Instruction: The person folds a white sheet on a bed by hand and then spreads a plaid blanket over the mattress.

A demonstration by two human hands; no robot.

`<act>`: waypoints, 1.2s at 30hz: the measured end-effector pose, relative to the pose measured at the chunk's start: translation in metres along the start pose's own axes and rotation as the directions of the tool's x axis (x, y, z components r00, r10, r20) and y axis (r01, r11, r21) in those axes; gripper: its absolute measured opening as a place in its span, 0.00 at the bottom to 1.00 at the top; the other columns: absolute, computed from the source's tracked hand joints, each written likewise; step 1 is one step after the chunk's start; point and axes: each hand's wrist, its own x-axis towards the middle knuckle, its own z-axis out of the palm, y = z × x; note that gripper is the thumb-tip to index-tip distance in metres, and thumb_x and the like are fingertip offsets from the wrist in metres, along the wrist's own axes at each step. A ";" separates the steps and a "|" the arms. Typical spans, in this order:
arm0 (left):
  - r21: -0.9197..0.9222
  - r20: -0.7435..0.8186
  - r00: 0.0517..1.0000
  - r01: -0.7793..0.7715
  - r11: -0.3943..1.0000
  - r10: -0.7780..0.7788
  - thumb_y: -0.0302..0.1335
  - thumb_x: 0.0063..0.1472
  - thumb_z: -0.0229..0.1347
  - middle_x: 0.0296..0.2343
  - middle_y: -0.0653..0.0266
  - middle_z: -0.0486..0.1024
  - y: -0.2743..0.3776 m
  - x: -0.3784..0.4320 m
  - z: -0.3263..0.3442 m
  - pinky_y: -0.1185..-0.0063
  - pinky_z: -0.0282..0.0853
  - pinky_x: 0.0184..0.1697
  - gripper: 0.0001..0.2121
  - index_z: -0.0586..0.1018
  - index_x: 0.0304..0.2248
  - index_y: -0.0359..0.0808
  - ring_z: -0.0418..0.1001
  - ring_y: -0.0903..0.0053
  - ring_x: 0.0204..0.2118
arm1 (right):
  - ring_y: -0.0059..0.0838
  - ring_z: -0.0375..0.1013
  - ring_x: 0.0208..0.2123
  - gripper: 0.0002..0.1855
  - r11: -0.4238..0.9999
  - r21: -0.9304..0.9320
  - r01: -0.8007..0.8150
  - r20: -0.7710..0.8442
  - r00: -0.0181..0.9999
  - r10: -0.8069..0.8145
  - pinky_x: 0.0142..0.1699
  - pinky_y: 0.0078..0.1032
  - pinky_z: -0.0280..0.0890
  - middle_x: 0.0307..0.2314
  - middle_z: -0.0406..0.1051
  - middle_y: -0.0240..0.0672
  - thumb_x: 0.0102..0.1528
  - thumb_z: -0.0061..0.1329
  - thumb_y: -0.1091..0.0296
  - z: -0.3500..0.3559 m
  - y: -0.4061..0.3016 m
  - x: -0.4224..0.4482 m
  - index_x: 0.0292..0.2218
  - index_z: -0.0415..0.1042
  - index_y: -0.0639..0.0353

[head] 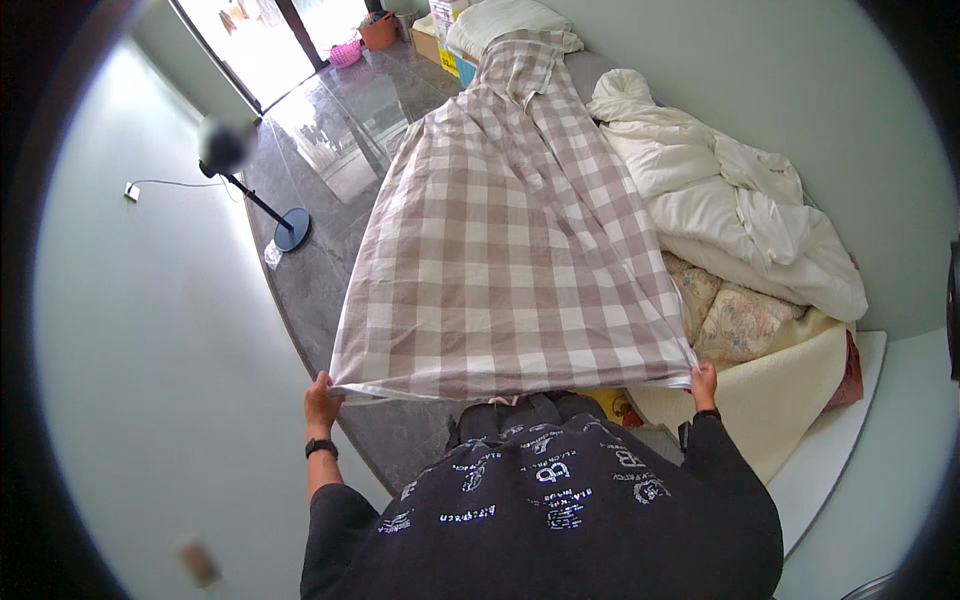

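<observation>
A beige-and-white checked cloth cover point(510, 255) is stretched wide in front of me, its near edge taut between my hands. At that edge's left corner, my left hand point(322, 403) grips the fabric. My right hand point(703, 386) pinches the right corner, where a white edging shows. The cover's far end lies bunched against a white pillow point(502, 26). To the right of the cover, a thick white quilt point(705, 180) is heaped over the bed, partly on floral padded bedding point(742, 319). A cream mattress pad point(780, 390) is folded back near my right hand.
A black stand fan point(291, 229) with a round base stands on the grey tiled floor at left, its cord running to a wall socket point(132, 192). An orange basket point(377, 31), a pink basket point(346, 54) and boxes point(426, 41) sit at the far end by the glass door.
</observation>
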 end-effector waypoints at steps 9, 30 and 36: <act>-0.179 0.788 0.610 0.345 0.921 -0.076 0.35 0.37 0.66 0.28 0.61 0.75 -0.025 -0.031 0.169 0.79 0.67 0.31 0.23 0.75 0.32 0.30 0.72 0.73 0.29 | 0.50 0.67 0.34 0.09 0.954 -0.293 -0.058 -0.098 0.995 0.030 0.39 0.37 0.61 0.27 0.68 0.50 0.45 0.45 0.70 0.021 0.024 0.041 0.31 0.63 0.61; -0.371 0.810 0.545 0.763 0.530 -0.217 0.34 0.52 0.56 0.20 0.64 0.73 -0.206 -0.034 0.223 0.81 0.65 0.21 0.12 0.75 0.27 0.31 0.70 0.80 0.19 | 0.43 0.55 0.48 0.29 0.567 -0.649 0.507 0.588 0.807 -0.049 0.50 0.45 0.51 0.45 0.55 0.41 0.40 0.51 0.57 0.416 -0.263 -0.064 0.45 0.60 0.53; -0.470 0.717 0.674 0.655 0.591 -0.178 0.31 0.53 0.54 0.17 0.66 0.71 -0.271 0.097 0.187 0.81 0.63 0.19 0.09 0.74 0.24 0.32 0.68 0.81 0.17 | 0.28 0.68 0.31 0.16 0.896 -0.183 0.405 0.853 0.518 -0.060 0.39 0.24 0.63 0.28 0.68 0.35 0.48 0.46 0.65 0.552 -0.361 -0.056 0.38 0.66 0.61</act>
